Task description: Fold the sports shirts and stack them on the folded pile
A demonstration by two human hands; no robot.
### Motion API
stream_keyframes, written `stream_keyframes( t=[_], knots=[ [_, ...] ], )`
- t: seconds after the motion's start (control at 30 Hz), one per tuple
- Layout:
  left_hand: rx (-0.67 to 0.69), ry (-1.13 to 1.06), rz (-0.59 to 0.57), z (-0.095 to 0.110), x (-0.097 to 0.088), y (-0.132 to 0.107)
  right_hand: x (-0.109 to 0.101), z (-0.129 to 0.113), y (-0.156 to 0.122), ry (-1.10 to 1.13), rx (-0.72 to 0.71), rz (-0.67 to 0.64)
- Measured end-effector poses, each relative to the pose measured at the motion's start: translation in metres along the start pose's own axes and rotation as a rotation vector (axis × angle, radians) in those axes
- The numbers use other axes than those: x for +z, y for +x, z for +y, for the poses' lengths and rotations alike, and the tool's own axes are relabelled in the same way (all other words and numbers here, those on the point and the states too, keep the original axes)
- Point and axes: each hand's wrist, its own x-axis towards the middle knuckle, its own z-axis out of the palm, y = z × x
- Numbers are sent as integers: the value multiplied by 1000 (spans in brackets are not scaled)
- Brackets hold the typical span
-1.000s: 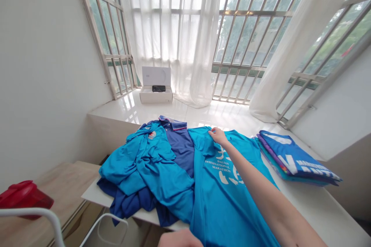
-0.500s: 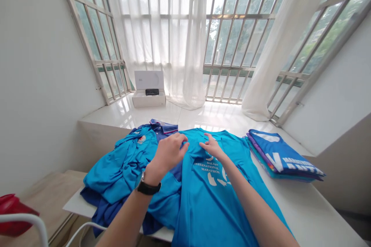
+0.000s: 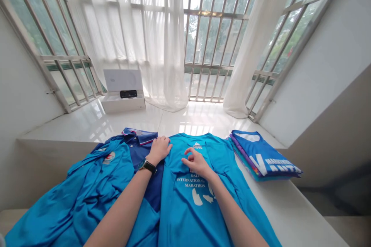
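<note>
Head camera: worn on the person's head, above the near end of the turquoise shirt [image 3: 185, 220]. Orientation: forward and down. Range: close at the shirt, whose near end runs out of the bottom edge; farther at the barred window [image 3: 216, 42], beyond the shirt. Coverage extends to both sides of the shirt.

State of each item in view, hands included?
Printed turquoise shirt: spread out, print up
Left hand: at that shirt's shoulder, grip unclear
Right hand: over that shirt, fingers loosely curled
Other turquoise shirt: rumpled
Navy polo: partly covered
Shirt stack: folded
White box: open, lid up
Curtains: partly drawn
</note>
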Motion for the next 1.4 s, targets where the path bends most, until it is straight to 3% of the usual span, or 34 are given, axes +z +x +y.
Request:
stream_keyframes(
  t=[0.1,0.23,0.4,0.63,0.87,1.07,1.2,1.4],
  knots=[
    [-9,-5,72,-11,7,0,-1,-2,-1,43,23,-21],
    [18,-27,47,-20,6,7,-2,-4,-2,47,22,21],
    [18,-13,133,-20,8,10,-4,-5,-2,-7,22,60],
    [4,26,124,-20,10,9,-2,-10,-4,-185,5,69],
    [75,23,213,5,-5,4,0,-6,-3,-326,-51,129],
    [260,-64,55,33,5,-1,1,-2,-3,-332,-85,136],
    [285,-64,-6,28,16,-3,1,-2,-3,-323,-100,154],
    [284,-54,10,21,18,-1,1,-2,-2,-314,-112,168]
  ],
)
